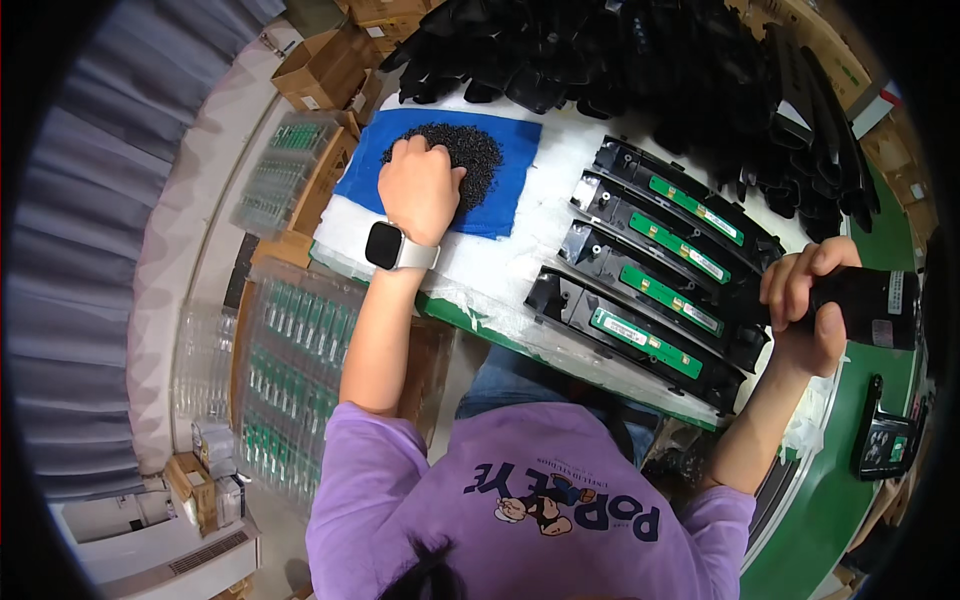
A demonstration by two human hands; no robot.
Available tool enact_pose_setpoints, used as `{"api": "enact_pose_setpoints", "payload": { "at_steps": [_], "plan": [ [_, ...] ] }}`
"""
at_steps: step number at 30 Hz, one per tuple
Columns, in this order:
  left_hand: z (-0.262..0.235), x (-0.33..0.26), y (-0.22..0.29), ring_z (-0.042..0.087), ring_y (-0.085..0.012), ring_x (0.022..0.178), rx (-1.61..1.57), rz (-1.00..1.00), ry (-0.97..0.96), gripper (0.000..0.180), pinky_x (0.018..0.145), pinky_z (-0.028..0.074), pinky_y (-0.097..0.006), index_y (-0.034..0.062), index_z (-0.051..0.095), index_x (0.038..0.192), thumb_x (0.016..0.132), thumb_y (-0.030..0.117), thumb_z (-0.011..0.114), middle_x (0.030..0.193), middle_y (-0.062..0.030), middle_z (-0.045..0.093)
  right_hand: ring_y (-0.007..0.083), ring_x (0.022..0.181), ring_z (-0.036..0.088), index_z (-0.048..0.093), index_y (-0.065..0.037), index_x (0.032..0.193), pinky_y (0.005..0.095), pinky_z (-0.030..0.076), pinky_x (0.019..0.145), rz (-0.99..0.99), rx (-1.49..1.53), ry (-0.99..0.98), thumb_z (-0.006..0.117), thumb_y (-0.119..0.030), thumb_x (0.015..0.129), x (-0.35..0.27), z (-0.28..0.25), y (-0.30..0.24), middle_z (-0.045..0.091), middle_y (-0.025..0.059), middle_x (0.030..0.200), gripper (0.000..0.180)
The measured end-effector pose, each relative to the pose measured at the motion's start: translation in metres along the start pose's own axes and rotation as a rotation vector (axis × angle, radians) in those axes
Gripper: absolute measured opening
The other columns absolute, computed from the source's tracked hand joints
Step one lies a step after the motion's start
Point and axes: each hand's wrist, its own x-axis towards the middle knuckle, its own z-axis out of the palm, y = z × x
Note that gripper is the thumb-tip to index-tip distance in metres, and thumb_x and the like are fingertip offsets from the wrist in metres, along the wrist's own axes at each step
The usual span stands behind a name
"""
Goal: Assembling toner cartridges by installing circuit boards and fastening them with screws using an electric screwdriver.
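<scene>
My left hand (419,188), with a watch on the wrist, reaches down into a heap of tiny black screws (478,160) on a blue cloth (360,180). Its fingers are curled, and the fingertips are hidden, so what they pinch cannot be made out. My right hand (812,300) is wrapped round a dark tool that looks like a power screwdriver (862,300). The tool's front end lies over the right ends of several long black plastic housings (560,290). Each housing carries a narrow green circuit board (648,342), and they lie side by side on the white-covered table.
Many black plastic parts (560,60) are piled along the table's far side. Clear trays of green boards (295,370) stand left of the table, near cardboard boxes (320,68). A black part with a green board (888,430) rests on the green surface (850,480) at right.
</scene>
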Motion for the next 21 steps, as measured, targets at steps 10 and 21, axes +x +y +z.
{"api": "enact_pose_setpoints", "payload": {
  "at_steps": [10,21],
  "plan": [
    [0.004,0.007,-0.011,0.059,-0.0293,0.074,-0.28,-0.04,0.136,0.006,0.064,0.048,-0.039,0.0047,0.066,0.078,0.078,0.01,0.063,0.073,-0.0101,0.06,0.0089,0.043,0.041,0.042,-0.001,0.098,0.0223,0.035,0.043,0.014,0.001,0.028,0.068,-0.029,0.077,0.001,0.005,0.009,0.045,0.0002,0.058,0.043],
    [-0.009,-0.003,0.049,0.055,-0.0062,0.062,-1.6,-0.264,-0.313,0.016,0.06,0.046,-0.02,-0.0041,0.066,0.093,0.088,0.009,0.059,0.076,-0.0065,0.066,0.0082,0.043,0.04,0.042,-0.004,0.1,0.0245,0.037,0.049,0.04,-0.076,0.03,0.065,-0.034,0.078,0.002,0.009,-0.001,0.043,-0.0019,0.058,0.043]
  ]
}}
